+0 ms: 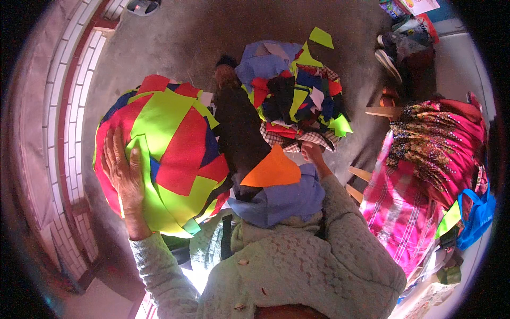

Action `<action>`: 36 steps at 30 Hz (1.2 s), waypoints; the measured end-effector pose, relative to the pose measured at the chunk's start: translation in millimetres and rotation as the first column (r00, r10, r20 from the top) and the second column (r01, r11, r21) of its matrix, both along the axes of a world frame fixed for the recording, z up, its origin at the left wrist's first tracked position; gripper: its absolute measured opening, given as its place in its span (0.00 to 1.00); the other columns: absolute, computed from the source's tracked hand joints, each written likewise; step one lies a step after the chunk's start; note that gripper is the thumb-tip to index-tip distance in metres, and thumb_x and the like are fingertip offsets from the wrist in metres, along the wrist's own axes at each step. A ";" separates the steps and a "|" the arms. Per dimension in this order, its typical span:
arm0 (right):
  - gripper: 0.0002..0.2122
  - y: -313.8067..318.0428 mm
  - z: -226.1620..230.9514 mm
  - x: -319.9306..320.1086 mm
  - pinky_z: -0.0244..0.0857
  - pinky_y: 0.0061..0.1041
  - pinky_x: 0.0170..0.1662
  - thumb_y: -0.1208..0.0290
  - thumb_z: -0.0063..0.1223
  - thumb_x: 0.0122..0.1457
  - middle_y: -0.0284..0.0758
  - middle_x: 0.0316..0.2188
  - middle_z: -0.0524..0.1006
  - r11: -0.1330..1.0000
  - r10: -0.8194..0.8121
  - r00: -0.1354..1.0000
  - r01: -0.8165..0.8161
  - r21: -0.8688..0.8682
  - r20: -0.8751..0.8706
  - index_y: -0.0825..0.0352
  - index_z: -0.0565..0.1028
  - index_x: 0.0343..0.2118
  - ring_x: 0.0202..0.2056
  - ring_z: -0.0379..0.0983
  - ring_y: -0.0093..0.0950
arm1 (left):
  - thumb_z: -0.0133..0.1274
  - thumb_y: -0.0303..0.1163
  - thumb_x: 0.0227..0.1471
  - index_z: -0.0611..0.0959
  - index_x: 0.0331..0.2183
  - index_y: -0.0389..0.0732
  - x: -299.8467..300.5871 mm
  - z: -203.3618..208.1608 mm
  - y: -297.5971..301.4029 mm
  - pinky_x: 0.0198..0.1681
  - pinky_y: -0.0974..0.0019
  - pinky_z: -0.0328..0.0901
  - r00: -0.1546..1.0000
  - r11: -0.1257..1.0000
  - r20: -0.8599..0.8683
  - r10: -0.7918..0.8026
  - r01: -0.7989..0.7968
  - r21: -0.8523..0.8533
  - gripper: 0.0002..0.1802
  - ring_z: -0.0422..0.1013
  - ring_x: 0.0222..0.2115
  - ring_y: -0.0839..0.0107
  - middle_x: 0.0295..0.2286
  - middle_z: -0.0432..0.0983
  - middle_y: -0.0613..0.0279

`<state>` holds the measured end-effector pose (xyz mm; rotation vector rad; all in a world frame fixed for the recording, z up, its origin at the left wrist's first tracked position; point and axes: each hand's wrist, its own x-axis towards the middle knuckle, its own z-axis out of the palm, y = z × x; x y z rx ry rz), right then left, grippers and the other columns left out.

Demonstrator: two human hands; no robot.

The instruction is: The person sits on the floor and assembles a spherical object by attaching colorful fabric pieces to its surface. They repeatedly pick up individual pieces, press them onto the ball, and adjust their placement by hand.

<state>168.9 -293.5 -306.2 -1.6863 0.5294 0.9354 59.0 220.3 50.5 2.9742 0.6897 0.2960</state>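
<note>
The left hand [123, 166] spreads flat against a round bundle [178, 151] of red, lime and blue patches; the right hand [313, 152], grip unclear, meets the scrap pile [297, 98] ahead.

The left hand [123, 173] lies spread against a round bundle [164, 119] of red, lime and blue cloth, while the right hand [313, 152] is at the checked cloth [325, 140] under a scrap pile [280, 91], perhaps pinching it. An orange piece [273, 169] overlaps grey-blue cloth [289, 201]; pink fabric [406, 196] lies heaped rightward.

Seemingly a home: shoes [390, 63] and draped pink cloth [431, 173].
</note>
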 end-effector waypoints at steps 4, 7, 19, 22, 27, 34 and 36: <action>0.19 -5.7 -47.8 2.1 0.64 0.20 0.23 0.67 0.56 0.55 0.32 0.29 0.76 0.958 0.251 0.923 -0.193 -0.212 0.292 0.68 0.69 0.48 0.25 0.70 0.20 | 0.39 0.54 0.57 0.62 0.60 0.47 2.8 1.4 0.5 0.62 0.51 0.41 1.000 0.997 -0.015 -0.002 0.000 -0.075 0.34 0.50 0.61 0.56 0.59 0.55 0.54; 0.22 35.0 -35.9 22.5 0.65 0.19 0.25 0.66 0.59 0.54 0.34 0.30 0.76 0.959 0.256 0.799 -0.136 -0.250 0.545 0.70 0.68 0.50 0.26 0.70 0.20 | 0.38 0.56 0.57 0.62 0.60 0.46 -0.5 2.9 0.0 0.62 0.51 0.40 0.999 0.997 -0.035 0.029 -0.032 -0.072 0.35 0.49 0.61 0.56 0.60 0.54 0.54; 0.23 161.6 29.1 123.2 0.67 0.32 0.35 0.62 0.70 0.41 0.39 0.34 0.78 0.924 -0.271 0.915 0.334 -0.186 0.299 0.71 0.76 0.39 0.32 0.75 0.33 | 0.36 0.58 0.57 0.62 0.59 0.38 9.3 10.8 -10.9 0.63 0.53 0.40 0.999 0.985 -0.015 0.052 -0.054 -0.164 0.39 0.48 0.62 0.56 0.59 0.55 0.54; 0.24 178.8 32.7 120.6 0.67 0.35 0.35 0.63 0.72 0.38 0.41 0.34 0.78 0.885 -0.465 0.861 0.459 0.078 0.207 0.74 0.76 0.36 0.33 0.75 0.35 | 0.36 0.58 0.57 0.62 0.59 0.38 11.5 13.6 -9.8 0.62 0.53 0.40 0.999 0.985 -0.029 0.031 -0.035 -0.168 0.39 0.48 0.62 0.56 0.59 0.55 0.53; 0.23 159.4 -28.1 118.5 0.68 0.33 0.33 0.65 0.70 0.41 0.38 0.32 0.77 0.947 -0.280 0.927 0.309 -0.083 0.251 0.75 0.74 0.38 0.31 0.75 0.31 | 0.38 0.57 0.57 0.62 0.59 0.38 9.2 10.2 -7.2 0.62 0.53 0.40 0.997 0.986 -0.038 0.061 -0.066 -0.154 0.39 0.48 0.62 0.56 0.60 0.54 0.53; 0.20 99.5 71.9 116.7 0.69 0.28 0.35 0.69 0.64 0.47 0.35 0.35 0.76 0.897 -0.430 0.849 0.441 0.035 0.307 0.70 0.72 0.43 0.31 0.74 0.27 | 0.40 0.51 0.57 0.63 0.59 0.42 -0.5 4.9 -3.4 0.62 0.53 0.39 0.998 0.996 -0.040 0.055 -0.058 -0.068 0.33 0.50 0.61 0.58 0.59 0.56 0.54; 0.17 53.6 42.6 123.6 0.71 0.30 0.37 0.74 0.62 0.48 0.32 0.36 0.76 0.842 -0.516 0.764 0.370 0.392 0.387 0.66 0.72 0.41 0.34 0.74 0.28 | 0.40 0.47 0.59 0.63 0.59 0.40 3.5 4.2 -1.7 0.62 0.54 0.38 0.998 0.999 -0.052 0.026 -0.027 -0.019 0.31 0.52 0.60 0.59 0.58 0.57 0.54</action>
